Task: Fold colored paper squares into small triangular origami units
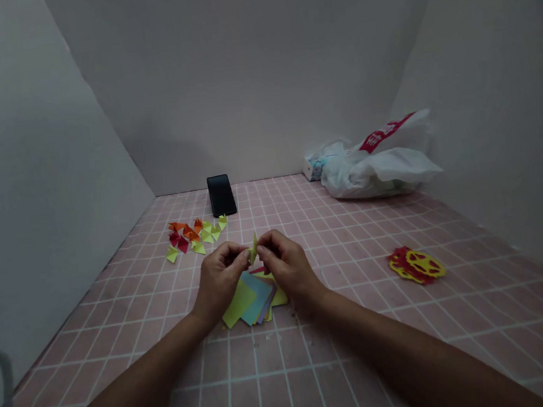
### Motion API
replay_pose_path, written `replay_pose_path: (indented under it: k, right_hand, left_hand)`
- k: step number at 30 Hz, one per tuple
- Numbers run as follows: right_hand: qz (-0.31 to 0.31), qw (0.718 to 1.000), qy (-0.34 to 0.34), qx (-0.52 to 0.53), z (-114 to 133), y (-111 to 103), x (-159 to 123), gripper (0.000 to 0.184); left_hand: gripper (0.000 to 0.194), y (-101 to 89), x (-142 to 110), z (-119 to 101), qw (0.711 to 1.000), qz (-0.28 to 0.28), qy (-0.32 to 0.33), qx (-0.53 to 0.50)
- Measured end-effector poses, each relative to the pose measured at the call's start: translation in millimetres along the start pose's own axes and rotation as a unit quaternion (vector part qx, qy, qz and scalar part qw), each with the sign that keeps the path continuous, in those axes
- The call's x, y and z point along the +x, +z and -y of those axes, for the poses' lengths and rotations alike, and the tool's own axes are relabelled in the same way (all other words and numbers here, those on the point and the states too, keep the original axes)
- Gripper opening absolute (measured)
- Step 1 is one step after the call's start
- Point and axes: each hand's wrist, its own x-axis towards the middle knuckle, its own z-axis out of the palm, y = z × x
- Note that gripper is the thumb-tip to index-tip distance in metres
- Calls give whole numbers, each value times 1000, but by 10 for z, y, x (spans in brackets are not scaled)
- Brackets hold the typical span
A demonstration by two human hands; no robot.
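Left grip and right grip pinch yellow paper, well apart from both side walls.

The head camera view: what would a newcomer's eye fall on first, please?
Probably the left hand and right hand, in the middle, pinching a small yellow paper near a loose stack of coloured paper. Next, likely the bright folded papers to the left, close to the black phone, and the white plastic bag at the back right.

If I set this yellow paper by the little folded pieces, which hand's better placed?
Probably your left hand: it pinches the yellow paper and is nearer the folded pieces, beyond it to the left. Your right hand also holds the paper but sits farther off.
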Motion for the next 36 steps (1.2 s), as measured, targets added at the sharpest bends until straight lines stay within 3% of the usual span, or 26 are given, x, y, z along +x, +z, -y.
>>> replay_pose_path:
  k: [3, 6, 9, 14, 19, 36]
  right_hand:
    - [-29, 1000, 11, 2, 16, -24, 32, 7]
    - [31, 994, 75, 72, 48, -36, 57, 18]
    - [71, 972, 145, 170, 52, -25, 59, 25]
    - [42, 934, 184, 303, -4, -14, 56, 23]
    - [28, 915, 179, 361, -24, -22, 69, 19]
    - [-14, 918, 172, 357, 2, 75, 14, 21]
  left_hand:
    - [15, -1, 2, -14, 1000, 5, -22, -15]
    - [15, 2, 9, 5, 999, 9, -41, -34]
    - [16, 7, 10, 12, 996, 20, -48, -68]
    - [20, 37, -14, -46, 991, 16, -31, -127]
    - [20, 79, -36, -60, 990, 14, -28, -136]
    - [13, 81, -54, 4, 999, 2, 18, -34]
